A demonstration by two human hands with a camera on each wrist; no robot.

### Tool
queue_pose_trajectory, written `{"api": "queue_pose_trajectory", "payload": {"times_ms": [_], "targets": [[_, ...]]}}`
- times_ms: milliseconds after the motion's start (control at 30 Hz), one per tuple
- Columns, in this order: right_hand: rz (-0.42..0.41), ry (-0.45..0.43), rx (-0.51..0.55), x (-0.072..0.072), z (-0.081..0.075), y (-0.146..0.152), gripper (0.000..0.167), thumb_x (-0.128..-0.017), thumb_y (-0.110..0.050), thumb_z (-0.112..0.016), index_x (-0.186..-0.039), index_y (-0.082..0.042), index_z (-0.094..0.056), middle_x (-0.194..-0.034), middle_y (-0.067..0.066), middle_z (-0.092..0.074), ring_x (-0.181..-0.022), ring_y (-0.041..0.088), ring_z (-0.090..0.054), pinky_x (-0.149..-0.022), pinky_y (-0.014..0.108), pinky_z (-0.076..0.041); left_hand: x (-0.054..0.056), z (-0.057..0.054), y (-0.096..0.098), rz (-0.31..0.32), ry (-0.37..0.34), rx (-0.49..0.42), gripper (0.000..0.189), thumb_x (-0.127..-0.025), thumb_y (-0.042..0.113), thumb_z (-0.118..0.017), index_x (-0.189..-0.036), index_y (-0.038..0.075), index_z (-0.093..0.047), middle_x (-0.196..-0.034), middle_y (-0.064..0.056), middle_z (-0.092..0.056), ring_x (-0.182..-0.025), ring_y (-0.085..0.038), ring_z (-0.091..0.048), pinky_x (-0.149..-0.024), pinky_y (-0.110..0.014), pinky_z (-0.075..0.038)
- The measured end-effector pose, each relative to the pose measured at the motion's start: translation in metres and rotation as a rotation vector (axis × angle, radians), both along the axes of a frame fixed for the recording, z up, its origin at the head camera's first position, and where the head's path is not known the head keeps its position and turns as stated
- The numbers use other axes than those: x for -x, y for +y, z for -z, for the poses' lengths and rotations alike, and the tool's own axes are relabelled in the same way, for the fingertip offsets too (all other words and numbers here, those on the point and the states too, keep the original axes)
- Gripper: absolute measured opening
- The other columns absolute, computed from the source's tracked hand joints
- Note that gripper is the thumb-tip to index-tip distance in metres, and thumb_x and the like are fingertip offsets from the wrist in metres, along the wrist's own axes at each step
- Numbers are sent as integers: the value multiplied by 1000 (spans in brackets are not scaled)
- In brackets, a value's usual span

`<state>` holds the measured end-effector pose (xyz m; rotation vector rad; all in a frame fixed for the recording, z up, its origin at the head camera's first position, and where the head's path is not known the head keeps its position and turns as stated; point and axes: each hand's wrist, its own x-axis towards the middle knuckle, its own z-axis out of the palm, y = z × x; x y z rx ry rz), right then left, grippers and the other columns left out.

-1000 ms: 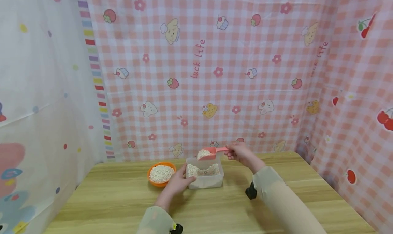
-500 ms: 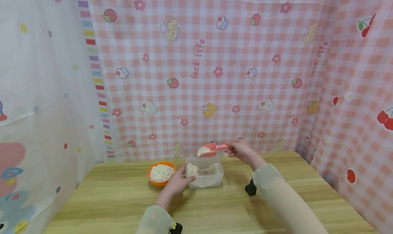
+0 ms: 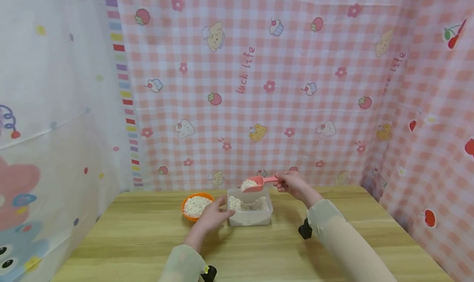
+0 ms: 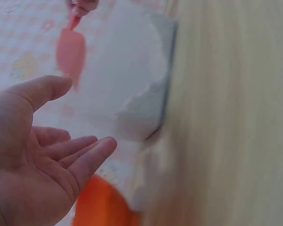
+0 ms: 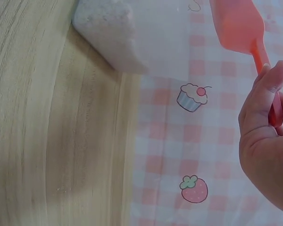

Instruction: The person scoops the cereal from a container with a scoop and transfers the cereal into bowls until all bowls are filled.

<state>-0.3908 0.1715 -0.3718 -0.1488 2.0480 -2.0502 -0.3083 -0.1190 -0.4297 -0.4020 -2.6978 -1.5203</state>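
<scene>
My right hand (image 3: 293,184) grips the handle of a pink scoop (image 3: 255,183), which carries a heap of pale flakes like oats above the back of a clear plastic box (image 3: 250,219). Inside the box more flakes lie banked at the sides with a hollow in the middle. My left hand (image 3: 212,217) is between the box and an orange bowl (image 3: 189,218) heaped with the same flakes. In the left wrist view its fingers (image 4: 92,157) are spread and relaxed, apart from the box wall, holding nothing. The right wrist view shows thumb and fingers round the scoop's handle (image 5: 276,110).
Box and bowl stand side by side toward the back of a wooden table (image 3: 252,257). Close behind them hangs a pink checked cloth (image 3: 237,158). A white patterned cloth (image 3: 66,130) closes the left side, and the checked cloth continues along the right.
My left hand has let go of the box's left side and drawn a little left. The loaded scoop stays over the box. The head view has shifted slightly.
</scene>
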Motion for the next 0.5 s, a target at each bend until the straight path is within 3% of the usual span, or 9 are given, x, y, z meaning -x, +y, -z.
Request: {"api": "queue_pose_trajectory", "payload": {"times_ms": [233,400,500], "targets": [[-48,8,7,4,5,-8,38,-104,-10,-42,-131,18,-43,-72,6,-64,-56,7,-57,-55,20,-52,-7,-18,-29,-84,86,1,69,-90,25,-70,-147,3,-39,-137,-23,-51,-120,-38,-54,-93,-48,-50],[-62,18,-7,6,6,-16,34,-104,-10,-44,-126,15,-48,-76,8,-65,-59,7,-57,-57,20,-52,-9,-24,-52,-132,158,-18,71,-89,24,-71,-148,4,-38,-143,-22,-46,-131,-37,-43,-100,-50,-43],[-67,18,-5,7,7,-22,31,-103,-10,-44,-122,13,-51,-76,7,-64,-59,8,-57,-57,20,-52,-12,-24,-67,-179,162,10,77,-89,28,-72,-151,5,-33,-148,-20,-40,-136,-39,-35,-105,-55,-35]]}}
